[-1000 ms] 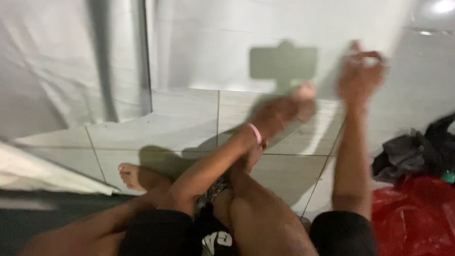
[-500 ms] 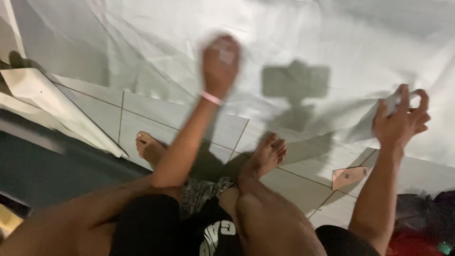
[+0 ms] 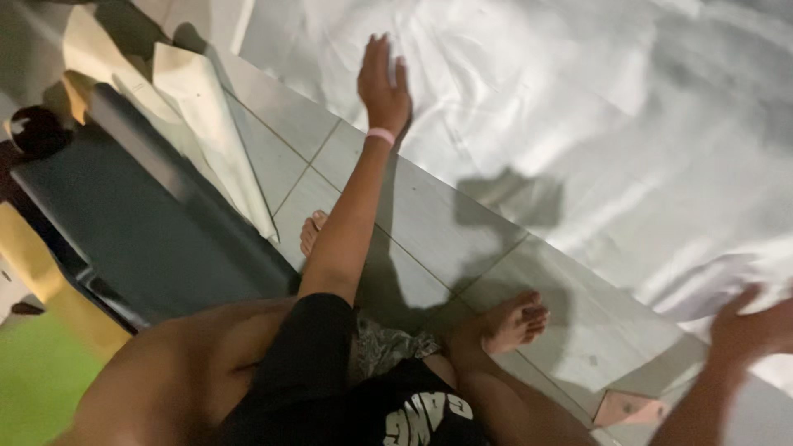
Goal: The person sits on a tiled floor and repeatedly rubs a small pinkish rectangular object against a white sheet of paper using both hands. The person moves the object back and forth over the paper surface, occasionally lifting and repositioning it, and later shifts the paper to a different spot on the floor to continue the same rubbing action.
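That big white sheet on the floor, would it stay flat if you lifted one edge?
Probably not. The white sheet lies creased and rumpled, so it likely flops and drapes. It looks thin and shiny, perhaps light and slippery on the tiled floor. The left hand rests near its edge.

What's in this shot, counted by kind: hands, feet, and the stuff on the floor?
Hands: 2, left hand and right hand
Feet: 2
White sheet: 1
Wristband: 1
Cardboard scrap: 1
Total: 7

1. The glossy pale grey tiled floor (image 3: 429, 223) carries everything here.
2. A big crumpled white fabric sheet (image 3: 595, 107) lies spread over its far part.
3. A dark green flat mat (image 3: 140, 231) lies at left, with cream paper pieces (image 3: 206, 116) beside it.
4. A small pinkish cardboard scrap (image 3: 625, 407) lies near the sheet's lower edge.
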